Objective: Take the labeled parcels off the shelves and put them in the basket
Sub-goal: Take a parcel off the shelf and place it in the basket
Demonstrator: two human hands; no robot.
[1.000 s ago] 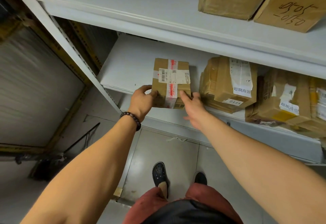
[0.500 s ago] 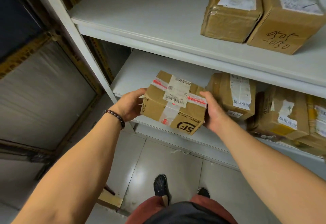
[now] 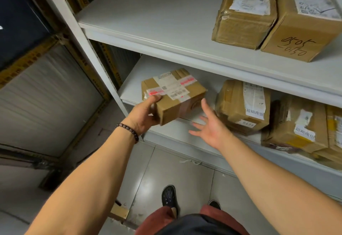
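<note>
Held parcel (image 3: 174,94) left of parcels on lower shelf (image 3: 177,129).

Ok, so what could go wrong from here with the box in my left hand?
1. Only the left hand grips the taped parcel, at one end; the right hand is open and off it, so the tilted box could slip or twist out.
2. The spread right hand is close to the neighbouring parcel and might nudge it.
3. Lifting straight up could bump the upper shelf.

dim indoor light, floor tile (image 3: 167,176) glare, soft wide-angle blur
</note>
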